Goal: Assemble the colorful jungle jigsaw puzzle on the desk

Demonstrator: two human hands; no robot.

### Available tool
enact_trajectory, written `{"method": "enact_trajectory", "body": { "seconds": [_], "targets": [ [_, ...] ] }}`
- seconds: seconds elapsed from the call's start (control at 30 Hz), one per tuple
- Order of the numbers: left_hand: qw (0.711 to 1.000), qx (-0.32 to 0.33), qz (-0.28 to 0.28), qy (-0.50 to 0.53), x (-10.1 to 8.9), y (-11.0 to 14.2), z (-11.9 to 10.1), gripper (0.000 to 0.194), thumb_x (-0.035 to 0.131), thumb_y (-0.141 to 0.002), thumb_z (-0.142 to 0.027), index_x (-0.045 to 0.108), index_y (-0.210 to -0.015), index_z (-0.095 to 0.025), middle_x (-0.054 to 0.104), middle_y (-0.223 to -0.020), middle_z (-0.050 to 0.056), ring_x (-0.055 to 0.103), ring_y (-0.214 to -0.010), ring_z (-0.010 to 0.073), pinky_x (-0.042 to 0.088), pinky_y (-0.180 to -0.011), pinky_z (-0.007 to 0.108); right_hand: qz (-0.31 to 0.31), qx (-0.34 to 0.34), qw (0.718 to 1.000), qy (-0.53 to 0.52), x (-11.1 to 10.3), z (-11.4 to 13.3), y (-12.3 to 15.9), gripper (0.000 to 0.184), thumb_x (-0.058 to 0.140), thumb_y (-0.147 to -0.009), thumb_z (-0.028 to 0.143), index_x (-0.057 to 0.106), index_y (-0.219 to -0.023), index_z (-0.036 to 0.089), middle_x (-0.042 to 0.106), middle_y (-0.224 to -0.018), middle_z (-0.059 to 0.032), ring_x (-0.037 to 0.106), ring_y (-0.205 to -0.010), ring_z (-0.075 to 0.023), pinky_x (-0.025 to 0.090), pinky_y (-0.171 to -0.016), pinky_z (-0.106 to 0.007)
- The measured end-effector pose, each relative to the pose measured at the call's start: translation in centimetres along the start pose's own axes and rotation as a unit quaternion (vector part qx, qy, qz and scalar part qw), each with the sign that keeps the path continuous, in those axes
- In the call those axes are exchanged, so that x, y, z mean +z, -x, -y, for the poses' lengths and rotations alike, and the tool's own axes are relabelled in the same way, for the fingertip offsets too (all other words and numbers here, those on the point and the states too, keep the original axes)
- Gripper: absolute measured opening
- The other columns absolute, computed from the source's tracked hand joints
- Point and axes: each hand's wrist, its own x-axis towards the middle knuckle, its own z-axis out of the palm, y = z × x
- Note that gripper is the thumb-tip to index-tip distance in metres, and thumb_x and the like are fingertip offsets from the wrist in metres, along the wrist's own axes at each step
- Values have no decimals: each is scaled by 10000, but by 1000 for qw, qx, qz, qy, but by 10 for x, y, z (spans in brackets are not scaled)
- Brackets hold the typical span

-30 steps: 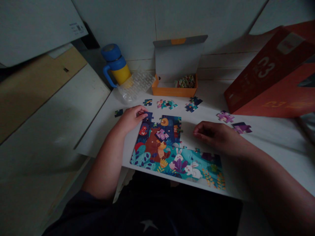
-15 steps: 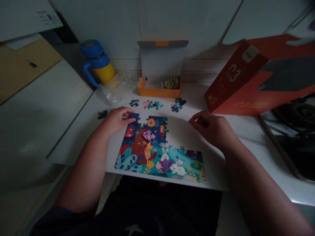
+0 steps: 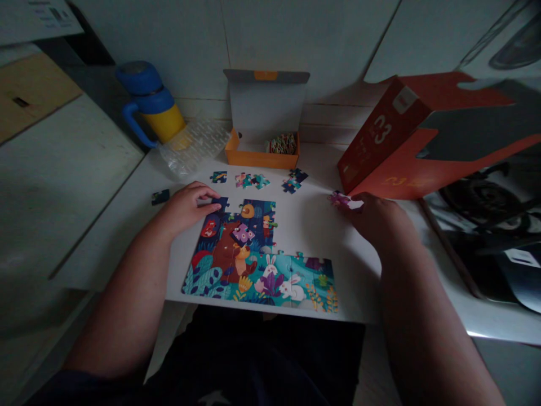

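A partly assembled jigsaw puzzle (image 3: 236, 265) with a bear and white rabbits lies near the counter's front edge. My left hand (image 3: 188, 206) is at its upper left corner, thumb and finger closed about a dark blue puzzle piece (image 3: 222, 203). A loose purple piece (image 3: 243, 232) rests on top of the joined part. To the right, my right hand (image 3: 374, 220) has its fingers curled on a purple-and-pink puzzle piece (image 3: 338, 199); its fingertips are partly hidden and blurred. Several loose pieces (image 3: 252, 180) lie behind the puzzle, and a dark piece (image 3: 160, 197) is left of my left hand.
An open orange box (image 3: 262, 159) with a patterned bundle inside stands at the back. Left of it are clear plastic wrap (image 3: 190, 149) and a blue-and-yellow jug (image 3: 164, 121). A large red box (image 3: 380, 152) stands at right, beside a stove (image 3: 473, 197).
The view has shifted a little, so the scene sits further left. My right hand has turned, and a purple piece now shows at its fingers. My left hand stays at the puzzle's corner.
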Motion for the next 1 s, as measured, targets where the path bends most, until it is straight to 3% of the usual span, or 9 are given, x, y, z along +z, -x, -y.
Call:
{"method": "enact_trajectory", "body": {
  "seconds": [0.13,0.3,0.57,0.67,0.87,1.0],
  "targets": [
    [1000,5,-3,2,0,1,-4,376,743,-909,-571,789,-1077,-238,708,-1185,80,683,-1005,227,576,-974,377,8,20,999,34,6,7,-2,646,534,-981,747,755,-1242,199,800,-925,-184,731,-805,-355,437,-671,-399],
    [1000,13,-11,-1,-1,1,-9,328,752,-903,-538,788,-1049,-246,699,-1135,60,672,-974,212,570,-1003,368,32,-30,998,-42,5,10,-4,618,606,-935,770,770,-1147,213,784,-852,-117,687,-683,-270,421,-608,-361],
    [1000,27,-9,-12,1,0,-4,294,738,-926,-507,781,-1060,-249,704,-1133,63,675,-991,222,562,-988,378,138,-67,980,-130,-1,20,2,521,839,-776,673,743,-1066,250,748,-811,-44,638,-657,-214,414,-594,-340],
    [1000,27,-9,-13,1,1,-3,290,734,-931,-507,774,-1064,-253,706,-1154,67,680,-1009,233,562,-987,387,151,-104,969,-164,-2,24,6,417,821,-820,626,701,-972,256,729,-809,-24,601,-670,-186,409,-603,-316],
    [1000,19,-5,-21,2,1,-3,311,730,-930,-512,765,-1075,-239,697,-1171,73,694,-1016,241,568,-965,391,194,-144,933,-268,-1,36,13,384,745,-915,618,661,-858,249,707,-778,-14,575,-665,-161,402,-596,-292],
    [1000,15,0,-25,1,0,-5,339,718,-929,-540,762,-1064,-232,697,-1170,77,695,-1021,242,582,-981,399,249,-144,883,-372,3,41,15,363,799,-884,579,666,-976,254,774,-893,-32,691,-770,-192,510,-673,-304]
  ]
}}
